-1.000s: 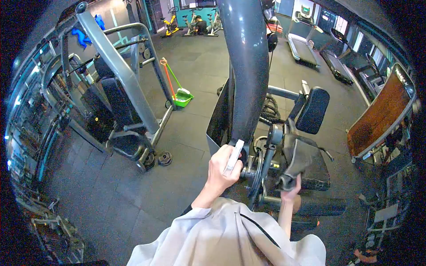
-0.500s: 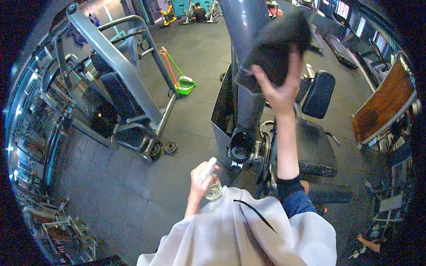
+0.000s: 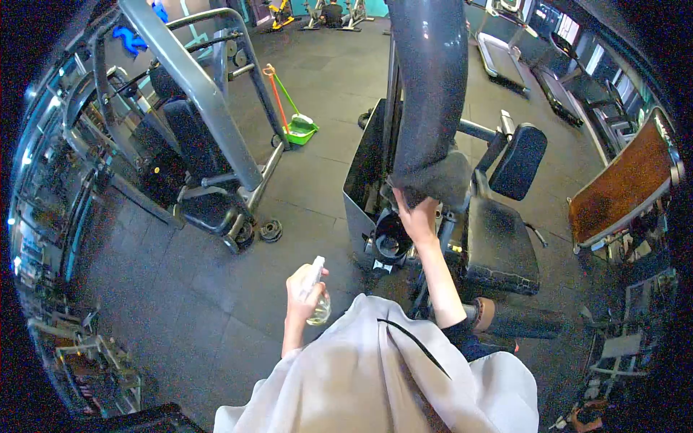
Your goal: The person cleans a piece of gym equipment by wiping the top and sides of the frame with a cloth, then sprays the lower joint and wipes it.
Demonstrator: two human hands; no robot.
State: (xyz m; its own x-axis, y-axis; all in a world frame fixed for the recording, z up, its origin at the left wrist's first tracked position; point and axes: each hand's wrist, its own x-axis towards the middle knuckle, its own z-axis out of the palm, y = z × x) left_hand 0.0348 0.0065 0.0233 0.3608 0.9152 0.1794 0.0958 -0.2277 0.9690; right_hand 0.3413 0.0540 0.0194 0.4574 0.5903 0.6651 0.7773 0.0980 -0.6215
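My left hand (image 3: pixel 297 294) is wrapped round a clear spray bottle (image 3: pixel 320 312) with a white trigger head and some pale liquid inside. It hangs above the floor, just in front of my light shirt. My right hand (image 3: pixel 420 222) reaches forward and grips a dark grey cloth (image 3: pixel 442 179), which is pressed round the lower part of a thick grey machine post (image 3: pixel 432 79). Some of my right fingers are hidden by the cloth. Right beside the cloth is the machine's black padded seat (image 3: pixel 503 242).
On the left stands another grey-framed machine (image 3: pixel 209 101), with a round weight (image 3: pixel 271 231) on the floor beside it. A green dustpan (image 3: pixel 299 131) lies farther back. Treadmills (image 3: pixel 502 61) line the right, and a person (image 3: pixel 331 13) sits by the bikes at the back.
My right hand has brought the cloth down from high on the post to its lower part. My left hand, still holding the spray bottle, has shifted slightly left.
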